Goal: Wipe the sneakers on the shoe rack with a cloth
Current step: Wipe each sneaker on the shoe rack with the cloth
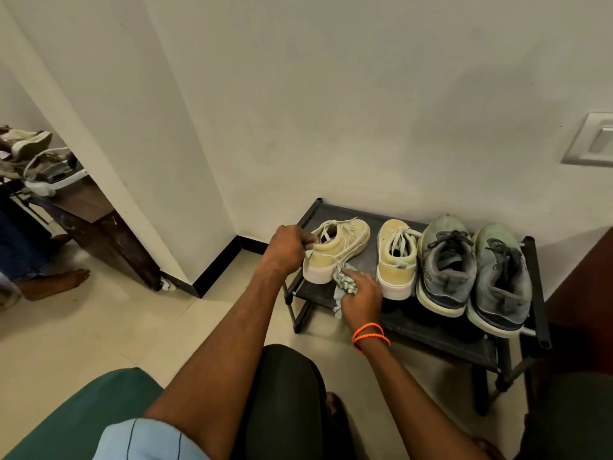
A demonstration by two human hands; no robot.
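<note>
A black shoe rack (pixel 431 330) stands against the wall with several sneakers on its top shelf. My left hand (pixel 288 249) grips the heel of the leftmost cream sneaker (pixel 341 247), which is tilted with its toe pointing back right. My right hand (pixel 361 293) holds a pale grey-green cloth (pixel 345 287) bunched against that sneaker's sole near the heel. The second cream sneaker (pixel 396 260) stands upright to the right. A pair of grey-green running shoes (pixel 444 263) (pixel 501 277) fills the right end of the shelf.
A dark wooden table (pixel 99 224) with shoes and cables on it stands at the left behind a wall corner. Another person's bare foot (pixel 56 283) rests on the tiled floor there. A wall switch plate (pixel 593 139) is at the right. A brown panel (pixel 583 287) borders the rack's right side.
</note>
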